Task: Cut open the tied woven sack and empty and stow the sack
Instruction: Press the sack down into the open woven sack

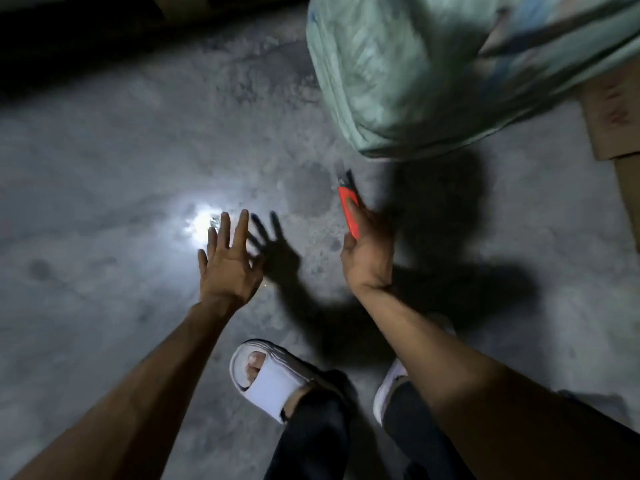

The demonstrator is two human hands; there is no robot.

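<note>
Both forearms are bare from elbow to wrist, with no sleeves, watch or rings showing on the left hand [228, 268] or the right hand [369, 251]. At the lower middle of the frame, dark trousers [311, 441] cover the legs, and the feet wear white open-toed slide sandals [266, 372] with broad straps.

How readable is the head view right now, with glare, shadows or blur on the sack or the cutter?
Head view: dim, lit by one harsh source; a white glare patch on the grey concrete floor; hard shadows behind both hands; the pale green woven sack is motion-blurred; the orange utility knife in the right hand reads fairly sharp; the frame's top left corner is black.
</note>
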